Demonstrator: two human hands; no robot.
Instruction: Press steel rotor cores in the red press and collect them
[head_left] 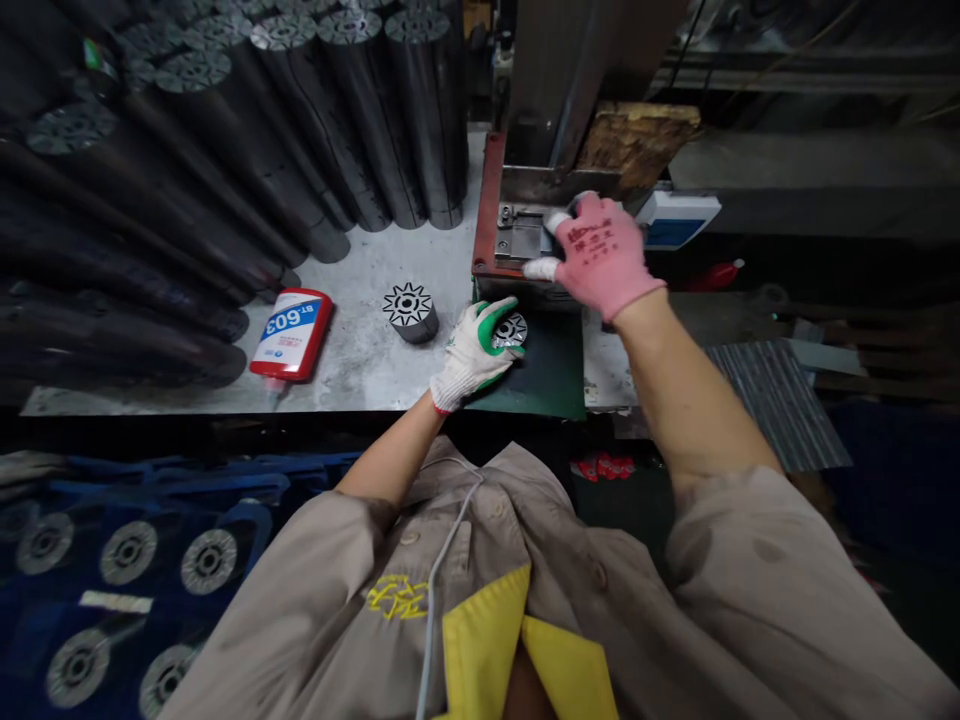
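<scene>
My left hand (480,350), in a white glove with green fingertips, wraps round a short slotted metal core (510,331) above a dark green mat (551,370). My right hand (598,245), in a pink glove with white fingertips, reaches over the metal fixture (523,238) with its fingers apart; no object shows in it. Another short round core (410,311) stands upright on the metal table (367,370), left of my left hand. A red bottle (291,335) with a white and blue label lies farther left.
Tall dark cylinder stacks (360,130) fill the table's back left. A steel column (559,80) rises behind the fixture, with a blue-and-white box (679,218) at its right. Blue racks (217,490) holding round cores lie below left.
</scene>
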